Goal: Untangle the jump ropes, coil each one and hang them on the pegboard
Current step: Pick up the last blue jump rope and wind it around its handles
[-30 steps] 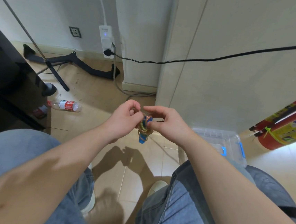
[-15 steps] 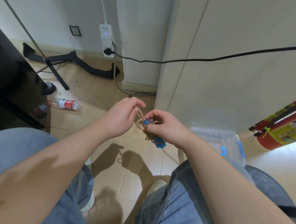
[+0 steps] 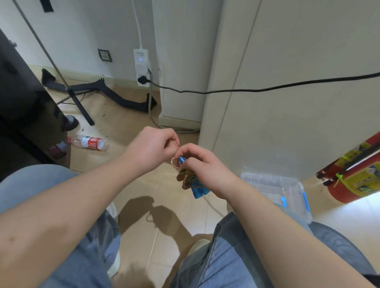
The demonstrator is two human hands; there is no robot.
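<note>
A small tangled bundle of jump rope [image 3: 187,177], with thin orange-pink cord and blue handles, hangs in the air between my knees. My right hand [image 3: 205,168] grips the bundle, its blue handle ends sticking out below the palm. My left hand [image 3: 151,148] pinches a loop of the orange cord at the top of the bundle, right against my right fingers. Most of the cord is hidden inside my hands. No pegboard is in view.
A clear plastic bin with blue latches [image 3: 279,192] sits on the tiled floor by my right knee. A red fire extinguisher [image 3: 365,170] lies at the right. A plastic bottle [image 3: 89,143], a black stand base [image 3: 101,91] and a black cable [image 3: 282,89] are nearby.
My right hand has turned the bundle so the blue handles now hang lower and to the right. My left hand has pulled a cord loop free at the top.
</note>
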